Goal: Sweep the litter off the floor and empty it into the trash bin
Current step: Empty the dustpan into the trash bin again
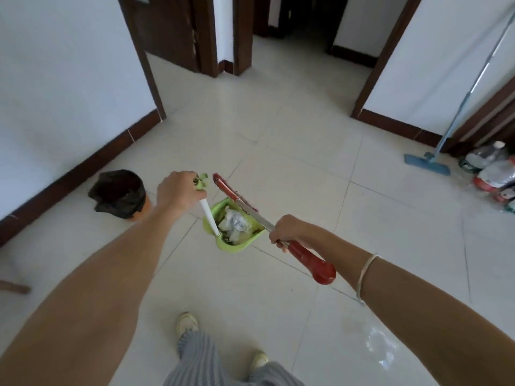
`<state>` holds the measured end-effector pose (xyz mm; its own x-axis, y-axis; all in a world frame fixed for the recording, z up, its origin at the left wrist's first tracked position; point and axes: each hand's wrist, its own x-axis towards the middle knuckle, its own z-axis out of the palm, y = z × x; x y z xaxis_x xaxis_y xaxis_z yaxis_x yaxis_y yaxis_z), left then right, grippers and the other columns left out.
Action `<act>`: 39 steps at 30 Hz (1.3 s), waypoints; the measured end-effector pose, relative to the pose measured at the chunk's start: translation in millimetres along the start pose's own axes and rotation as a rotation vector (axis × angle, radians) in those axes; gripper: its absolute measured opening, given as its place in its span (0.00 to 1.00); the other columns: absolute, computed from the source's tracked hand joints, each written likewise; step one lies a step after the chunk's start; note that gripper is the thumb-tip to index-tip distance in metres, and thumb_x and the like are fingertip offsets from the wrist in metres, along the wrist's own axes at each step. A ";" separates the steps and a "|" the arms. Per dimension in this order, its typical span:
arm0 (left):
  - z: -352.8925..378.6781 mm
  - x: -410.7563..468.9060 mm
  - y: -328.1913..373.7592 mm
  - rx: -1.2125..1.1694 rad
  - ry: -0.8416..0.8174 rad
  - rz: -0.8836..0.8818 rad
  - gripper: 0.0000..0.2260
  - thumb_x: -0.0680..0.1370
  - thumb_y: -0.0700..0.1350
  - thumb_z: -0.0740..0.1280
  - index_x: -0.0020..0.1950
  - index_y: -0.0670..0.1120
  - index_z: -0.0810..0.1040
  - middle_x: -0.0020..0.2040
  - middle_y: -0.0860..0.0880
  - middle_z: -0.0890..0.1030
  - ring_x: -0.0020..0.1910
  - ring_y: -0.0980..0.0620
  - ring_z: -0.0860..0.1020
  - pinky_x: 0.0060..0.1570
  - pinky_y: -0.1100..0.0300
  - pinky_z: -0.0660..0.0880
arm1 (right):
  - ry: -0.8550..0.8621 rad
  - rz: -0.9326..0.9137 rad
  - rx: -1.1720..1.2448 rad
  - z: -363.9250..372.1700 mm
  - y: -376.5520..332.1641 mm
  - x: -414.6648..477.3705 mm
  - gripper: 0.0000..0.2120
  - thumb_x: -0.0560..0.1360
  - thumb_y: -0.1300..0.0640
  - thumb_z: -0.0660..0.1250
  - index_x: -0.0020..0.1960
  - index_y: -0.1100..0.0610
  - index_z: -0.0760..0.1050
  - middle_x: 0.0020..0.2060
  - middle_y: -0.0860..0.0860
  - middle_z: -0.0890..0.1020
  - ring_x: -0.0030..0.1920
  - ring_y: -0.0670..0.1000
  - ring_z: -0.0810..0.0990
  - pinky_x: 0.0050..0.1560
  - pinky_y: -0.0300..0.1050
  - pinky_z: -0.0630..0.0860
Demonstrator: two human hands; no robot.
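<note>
Nearest: my striped trousers point(195, 360) and two pale shoes point(186, 324) on the tiled floor point(306, 168); the lower legs are cut off by the bottom edge.

Right hand point(287, 229): fingers curled round the broom point(315, 263) where the metal shaft meets the red grip. The fingertips are hidden under the shaft. The red grip end sticks out toward me, past the hand. A thin pale band point(365, 274) sits on that wrist.

Left hand point(178, 193): closed on the green top of the dustpan point(245, 242) handle; I see only the back of the hand, the fingers are out of sight. The white shaft runs down from it to the pan.

The pan is green and holds the litter point(235, 222), crumpled white and clear scraps; single pieces are hard to tell apart. The red broom head lies across the pan's far edge; its bristles are too blurred to judge.

Left of the pan, apart from it: the bin point(119, 195), lined with a black bag, orange body showing low on the right, close to the wall.

Far right: a blue flat mop point(426, 162) leaning on the wall, and beside it plastic bottles point(490, 168), partly cut off by the frame.

Beyond: dark doorways point(292, 29), interior dim.
</note>
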<state>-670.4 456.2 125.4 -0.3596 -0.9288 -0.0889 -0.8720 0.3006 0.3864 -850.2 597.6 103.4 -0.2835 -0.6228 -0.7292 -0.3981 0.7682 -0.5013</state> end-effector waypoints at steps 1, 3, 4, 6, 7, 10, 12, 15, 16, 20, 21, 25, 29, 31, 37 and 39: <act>-12.4 8.8 -13.9 0.000 0.037 -0.012 0.06 0.69 0.44 0.70 0.38 0.45 0.74 0.36 0.47 0.74 0.37 0.45 0.72 0.35 0.59 0.66 | -0.007 -0.025 -0.025 4.3 -21.7 7.9 0.08 0.70 0.69 0.62 0.33 0.63 0.68 0.13 0.50 0.73 0.11 0.43 0.70 0.17 0.27 0.65; -32.5 24.8 -37.9 -0.001 0.085 -0.030 0.06 0.70 0.45 0.70 0.39 0.43 0.76 0.36 0.47 0.74 0.38 0.45 0.73 0.36 0.59 0.67 | -0.020 -0.066 -0.068 13.0 -58.5 21.8 0.08 0.71 0.69 0.62 0.34 0.63 0.68 0.11 0.48 0.72 0.10 0.43 0.69 0.16 0.27 0.65; -42.7 33.3 -50.9 -0.010 0.101 -0.036 0.07 0.70 0.45 0.70 0.39 0.43 0.75 0.35 0.46 0.74 0.39 0.44 0.74 0.37 0.58 0.67 | -0.028 -0.086 -0.099 17.6 -78.0 28.0 0.09 0.71 0.69 0.62 0.34 0.63 0.68 0.10 0.47 0.71 0.10 0.42 0.69 0.16 0.27 0.65; -64.0 51.9 -78.2 -0.016 0.129 -0.055 0.07 0.71 0.44 0.70 0.39 0.42 0.74 0.35 0.45 0.74 0.40 0.43 0.76 0.37 0.58 0.68 | -0.037 -0.132 -0.167 27.5 -118.2 41.6 0.09 0.71 0.69 0.62 0.33 0.62 0.68 0.10 0.47 0.71 0.11 0.42 0.69 0.16 0.26 0.64; -75.3 60.9 -90.8 -0.008 0.141 -0.061 0.07 0.70 0.44 0.70 0.40 0.41 0.76 0.36 0.44 0.75 0.41 0.42 0.76 0.38 0.57 0.69 | -0.039 -0.155 -0.196 32.0 -136.9 48.3 0.10 0.72 0.69 0.62 0.33 0.62 0.68 0.10 0.47 0.71 0.11 0.42 0.70 0.16 0.26 0.65; -113.9 90.4 -132.0 0.009 0.173 -0.102 0.10 0.70 0.44 0.70 0.47 0.39 0.78 0.43 0.40 0.79 0.46 0.40 0.78 0.41 0.54 0.72 | -0.043 -0.220 -0.270 45.3 -195.4 65.0 0.10 0.71 0.68 0.63 0.32 0.62 0.69 0.18 0.51 0.75 0.14 0.43 0.71 0.17 0.29 0.66; -142.7 111.9 -162.4 0.017 0.186 -0.132 0.11 0.69 0.44 0.71 0.48 0.40 0.79 0.42 0.41 0.78 0.46 0.41 0.78 0.41 0.55 0.71 | -0.055 -0.258 -0.286 55.0 -234.0 78.4 0.07 0.71 0.69 0.62 0.35 0.63 0.71 0.24 0.54 0.74 0.15 0.44 0.71 0.18 0.31 0.68; -181.5 142.8 -199.0 0.091 0.180 -0.137 0.07 0.68 0.43 0.70 0.39 0.41 0.75 0.34 0.47 0.73 0.41 0.43 0.75 0.37 0.57 0.68 | -0.073 -0.298 -0.270 68.0 -282.5 96.1 0.06 0.71 0.69 0.63 0.36 0.63 0.71 0.25 0.54 0.73 0.13 0.43 0.70 0.18 0.31 0.68; -191.9 151.4 -207.9 0.121 0.174 -0.138 0.08 0.68 0.43 0.70 0.35 0.42 0.72 0.31 0.48 0.71 0.39 0.44 0.74 0.36 0.58 0.67 | -0.080 -0.311 -0.273 72.3 -294.7 101.7 0.08 0.71 0.69 0.63 0.34 0.63 0.70 0.25 0.54 0.73 0.12 0.42 0.69 0.17 0.30 0.67; -219.9 185.0 -235.8 0.220 0.164 -0.112 0.08 0.69 0.43 0.70 0.36 0.43 0.72 0.34 0.46 0.74 0.37 0.46 0.73 0.37 0.58 0.67 | -0.131 -0.331 -0.239 84.8 -336.1 121.8 0.02 0.72 0.70 0.62 0.42 0.65 0.71 0.26 0.55 0.72 0.13 0.43 0.69 0.17 0.30 0.66; -223.5 192.8 -241.2 0.254 0.158 -0.104 0.07 0.69 0.44 0.70 0.38 0.43 0.73 0.34 0.46 0.74 0.37 0.46 0.73 0.37 0.58 0.67 | -0.138 -0.334 -0.237 86.3 -344.5 126.8 0.03 0.72 0.69 0.62 0.45 0.65 0.72 0.26 0.55 0.72 0.16 0.46 0.71 0.19 0.31 0.67; -234.4 225.0 -259.2 0.382 0.091 -0.090 0.06 0.70 0.44 0.70 0.41 0.45 0.74 0.29 0.51 0.68 0.37 0.46 0.73 0.38 0.58 0.68 | -0.161 -0.342 -0.284 92.6 -376.9 155.9 0.16 0.73 0.68 0.62 0.60 0.72 0.72 0.26 0.54 0.72 0.20 0.48 0.71 0.21 0.35 0.68; -236.2 256.9 -273.4 0.449 0.047 -0.105 0.05 0.70 0.43 0.69 0.42 0.43 0.75 0.29 0.51 0.67 0.37 0.46 0.72 0.38 0.58 0.68 | -0.200 -0.350 -0.325 92.3 -404.4 190.7 0.20 0.72 0.68 0.61 0.64 0.73 0.70 0.26 0.54 0.72 0.24 0.50 0.71 0.23 0.37 0.68; -235.9 273.2 -279.2 0.463 0.027 -0.127 0.05 0.71 0.44 0.68 0.42 0.43 0.75 0.29 0.52 0.66 0.37 0.47 0.72 0.38 0.58 0.67 | -0.225 -0.356 -0.348 87.6 -418.7 208.1 0.21 0.72 0.69 0.61 0.64 0.73 0.70 0.26 0.54 0.73 0.25 0.50 0.71 0.25 0.38 0.69; -234.2 320.7 -284.8 0.510 -0.069 -0.145 0.07 0.71 0.44 0.68 0.46 0.41 0.77 0.29 0.52 0.67 0.36 0.47 0.73 0.38 0.60 0.67 | -0.277 -0.363 -0.433 72.5 -450.3 249.4 0.21 0.71 0.68 0.61 0.63 0.72 0.70 0.26 0.54 0.73 0.25 0.50 0.71 0.27 0.38 0.68; -231.2 333.7 -283.4 0.560 -0.103 -0.121 0.08 0.72 0.43 0.67 0.47 0.40 0.77 0.32 0.50 0.69 0.37 0.47 0.72 0.38 0.60 0.66 | -0.293 -0.369 -0.483 68.6 -458.9 260.4 0.12 0.70 0.68 0.60 0.52 0.67 0.75 0.26 0.53 0.73 0.23 0.49 0.71 0.22 0.35 0.67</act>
<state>-466.5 11.0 198.5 -0.2529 -0.9462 -0.2018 -0.9415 0.2887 -0.1737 -681.5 93.1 111.6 0.1671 -0.7135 -0.6805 -0.7880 0.3181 -0.5271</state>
